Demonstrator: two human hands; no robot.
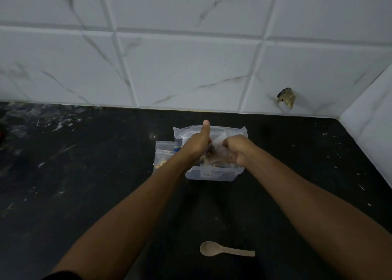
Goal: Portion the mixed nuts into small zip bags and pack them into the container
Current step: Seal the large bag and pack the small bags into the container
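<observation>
**A:** Dim kitchen corner here: white marble-veined wall tiles (pixel 191 67) behind, a black speckled worktop (pixel 84 173) running along them, and a chipped hole in the tiling (pixel 286 98) near the worktop's back right corner.

**B:** And the action sits toward the back edge, right of centre. A clear plastic container (pixel 212 174) stands there, and both hands are over it, working a zip bag (pixel 229 134) with dark mixed nuts (pixel 210 152) showing through the film.

**A:** The left hand (pixel 196 145) has its fingers curled on the bag's left side, thumb sticking straight up toward the wall. The right hand (pixel 235 152) is bunched in a fist on the bag's right side, gripping the plastic. Both grips closed on the same bag, then.

**B:** What does the next move hinge on?

**A:** I'd say this: the bag hangs directly above the container's mouth, its long axis running left to right, matching the container's long side. The container lies straight below the grips, so the bag should only need pressing down, not shifting sideways. Neither hand looks nearer; they flank it evenly.

**B:** More small bags (pixel 164 154) lie just beside the container's left wall, one with pale nuts inside. Whether they touch it, hard to say.

**A:** A pale spoon (pixel 227 251) rests well apart, toward the front edge, bowl pointing left.

**B:** Any writing?

**A:** A small dark label (pixel 208 175) on the container's near wall. Too small to read. There's also a blue patch on the bags at left, nothing legible.
</observation>
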